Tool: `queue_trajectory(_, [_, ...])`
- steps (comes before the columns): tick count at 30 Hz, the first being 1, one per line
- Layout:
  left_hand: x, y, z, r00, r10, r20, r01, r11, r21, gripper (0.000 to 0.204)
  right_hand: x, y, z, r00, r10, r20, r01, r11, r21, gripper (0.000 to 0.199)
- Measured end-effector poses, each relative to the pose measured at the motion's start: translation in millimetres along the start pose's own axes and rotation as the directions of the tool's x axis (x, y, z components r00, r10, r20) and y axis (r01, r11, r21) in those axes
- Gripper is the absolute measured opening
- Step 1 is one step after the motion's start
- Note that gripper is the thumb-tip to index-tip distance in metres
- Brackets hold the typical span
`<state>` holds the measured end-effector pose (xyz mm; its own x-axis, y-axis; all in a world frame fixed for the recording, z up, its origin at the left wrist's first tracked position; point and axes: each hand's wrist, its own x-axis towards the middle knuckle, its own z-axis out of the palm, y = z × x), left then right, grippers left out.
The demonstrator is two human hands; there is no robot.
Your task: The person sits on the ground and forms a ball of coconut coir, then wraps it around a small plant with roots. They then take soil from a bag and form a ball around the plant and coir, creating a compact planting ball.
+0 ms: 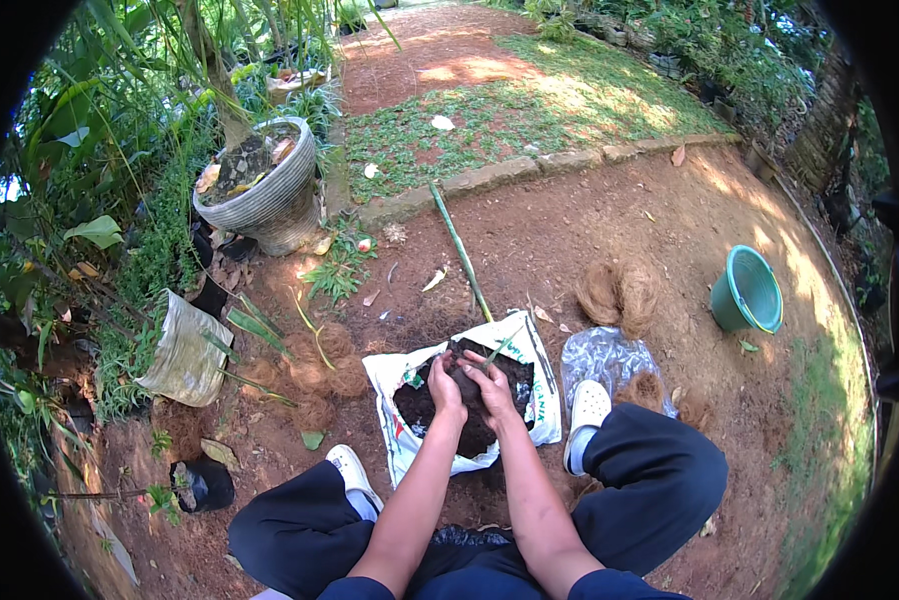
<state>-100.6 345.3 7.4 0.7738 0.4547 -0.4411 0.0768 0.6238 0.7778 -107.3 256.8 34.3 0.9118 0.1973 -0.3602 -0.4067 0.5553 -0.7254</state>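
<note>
Between my feet a white plastic sack (377, 373) lies with its mouth spread wide, full of dark soil (416, 404). Over it, my left hand (447, 393) and my right hand (488, 390) curve together round a dark clump of soil (466, 372), one on each side. A thin green leaf or stem (501, 347) rises by my right fingers; whether it is rooted in the clump is hidden. My fingertips are partly lost against the dark soil.
Brown fibre bundles (619, 297) lie right, beside a clear plastic bag (597, 362) and a green bucket (747, 292). Left are fibre balls (314, 375) with green cuttings, a black plant bag (205, 485) and a large ribbed pot (287, 205). A green stick (457, 245) lies beyond the sack.
</note>
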Motion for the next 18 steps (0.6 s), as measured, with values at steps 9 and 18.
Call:
queue_trajectory(9, [-46, -10, 13, 0.888, 0.451, 0.090, -0.436, 0.762, 0.478, 0.034, 15, 17, -4, 0.980, -0.072, -0.188, 0.059, 0.996, -0.071, 0.004])
queue_trajectory(18, [-7, 6, 7, 1.000, -0.013, 0.019, 0.013, 1.000, -0.002, 0.029, 3, 2, 4, 0.998, -0.031, -0.050, 0.032, 0.999, 0.016, 0.031])
